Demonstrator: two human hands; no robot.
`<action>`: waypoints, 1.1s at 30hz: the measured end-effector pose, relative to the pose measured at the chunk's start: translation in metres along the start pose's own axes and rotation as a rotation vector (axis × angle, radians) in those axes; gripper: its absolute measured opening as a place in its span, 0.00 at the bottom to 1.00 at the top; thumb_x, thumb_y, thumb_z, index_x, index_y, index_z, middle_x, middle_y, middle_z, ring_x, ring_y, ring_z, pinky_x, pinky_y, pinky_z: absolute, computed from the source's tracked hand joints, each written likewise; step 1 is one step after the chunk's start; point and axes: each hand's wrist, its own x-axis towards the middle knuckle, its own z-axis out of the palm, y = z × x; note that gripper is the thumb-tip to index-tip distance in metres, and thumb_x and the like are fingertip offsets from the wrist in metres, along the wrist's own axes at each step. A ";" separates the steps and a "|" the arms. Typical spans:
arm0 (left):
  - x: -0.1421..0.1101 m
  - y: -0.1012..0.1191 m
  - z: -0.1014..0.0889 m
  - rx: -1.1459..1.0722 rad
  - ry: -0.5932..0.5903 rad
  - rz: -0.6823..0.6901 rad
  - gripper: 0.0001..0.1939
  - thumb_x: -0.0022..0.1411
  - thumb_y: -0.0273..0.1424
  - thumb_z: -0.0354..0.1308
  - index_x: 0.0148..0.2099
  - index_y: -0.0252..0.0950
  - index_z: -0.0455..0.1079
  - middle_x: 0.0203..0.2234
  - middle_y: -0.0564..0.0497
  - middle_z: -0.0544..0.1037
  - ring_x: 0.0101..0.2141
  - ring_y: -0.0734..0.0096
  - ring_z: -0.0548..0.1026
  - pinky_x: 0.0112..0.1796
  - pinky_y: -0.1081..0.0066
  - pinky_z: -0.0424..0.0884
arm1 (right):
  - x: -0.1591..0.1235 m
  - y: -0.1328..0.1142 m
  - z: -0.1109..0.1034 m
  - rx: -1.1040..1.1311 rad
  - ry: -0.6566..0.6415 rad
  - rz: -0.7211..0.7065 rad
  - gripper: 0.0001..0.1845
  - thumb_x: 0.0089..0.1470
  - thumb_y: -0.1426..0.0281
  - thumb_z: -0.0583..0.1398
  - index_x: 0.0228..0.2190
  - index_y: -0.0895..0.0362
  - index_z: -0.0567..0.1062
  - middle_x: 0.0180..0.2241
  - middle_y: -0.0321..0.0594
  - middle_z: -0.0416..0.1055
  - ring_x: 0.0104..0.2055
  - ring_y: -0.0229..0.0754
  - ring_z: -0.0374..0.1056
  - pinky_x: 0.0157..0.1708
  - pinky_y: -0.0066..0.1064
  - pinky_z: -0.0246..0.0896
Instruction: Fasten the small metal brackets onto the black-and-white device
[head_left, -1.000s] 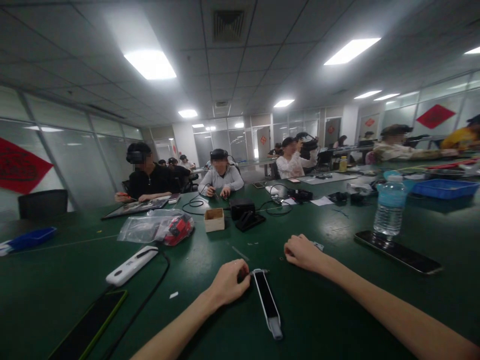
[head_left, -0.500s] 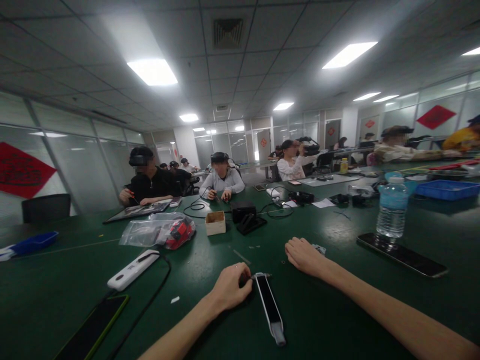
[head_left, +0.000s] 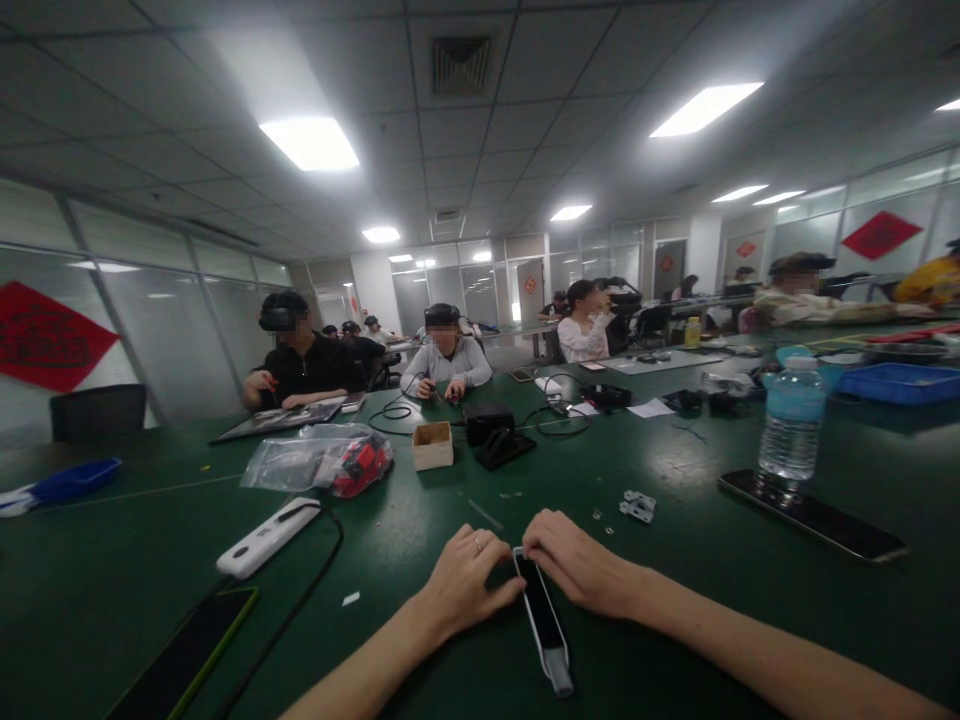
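A slim pen-like device [head_left: 543, 600] with a white frame, a long dark face and a grey tip lies on the green table in front of me, its tip towards me. My left hand [head_left: 471, 578] is at its far end from the left, fingers curled and thumb against the frame. From the right, my right hand [head_left: 583, 562] reaches the same end with its fingertips pinched together; whatever they hold there is hidden. Small grey metal plates [head_left: 637, 506] lie beyond my right hand, with a few tiny bits nearby.
A phone [head_left: 814, 515] and a water bottle [head_left: 791, 420] stand at the right. To the left are a white power strip [head_left: 268, 538] with its cable, a green-edged phone [head_left: 184, 655] and a plastic bag [head_left: 319, 460]. Farther off is a small box [head_left: 433, 446]. Several people sit around.
My right hand has moved left, from beside the grey metal plates to the device's far end, uncovering the plates. My left hand has shifted slightly right, its thumb now at the frame.
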 end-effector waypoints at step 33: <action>0.001 -0.003 0.003 0.045 -0.285 -0.425 0.07 0.59 0.27 0.45 0.29 0.35 0.61 0.24 0.50 0.71 0.26 0.69 0.67 0.31 0.69 0.59 | -0.005 0.021 0.002 -0.067 0.016 0.122 0.10 0.57 0.72 0.52 0.39 0.58 0.71 0.38 0.43 0.69 0.41 0.42 0.61 0.40 0.35 0.56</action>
